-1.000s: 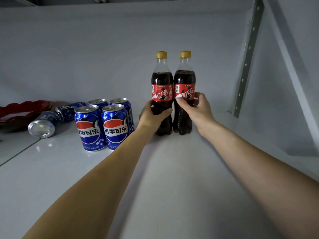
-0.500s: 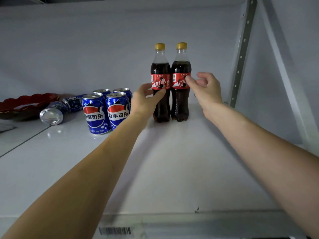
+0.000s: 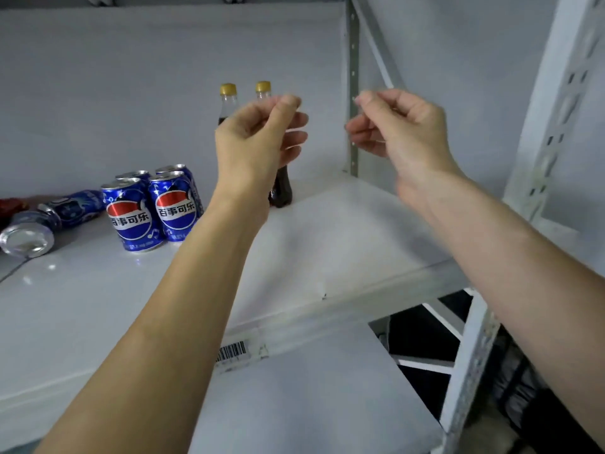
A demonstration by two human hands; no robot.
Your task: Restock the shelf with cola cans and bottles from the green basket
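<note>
Both your hands hang in the air in front of the shelf [image 3: 311, 244] and neither holds anything: your left hand [image 3: 258, 142] is loosely curled with thumb near the fingertips, and your right hand [image 3: 402, 126] is the same, a bit blurred. The two cola bottles [image 3: 281, 188] stand upright at the back of the shelf, touching or nearly so; your left hand hides most of them, so you see only the yellow caps [image 3: 228, 89], the clear necks and one dark base. Just left of them sits a tight block of four blue cola cans [image 3: 154, 208], upright, with red-white-blue logos facing you. Further left, two more blue cans [image 3: 49, 217] lie on their sides, one showing its silver bottom.

Now, handling, as a judgement: full bottles feel fairly heavy, with smooth plastic that gives slightly, so wrap around the waist at the label, never the cap. They're tall and narrow, so they tip easily. Cans are stiff but dent, and round sides roll; take them around the middle and set them down flat. The green basket isn't in view.
</note>
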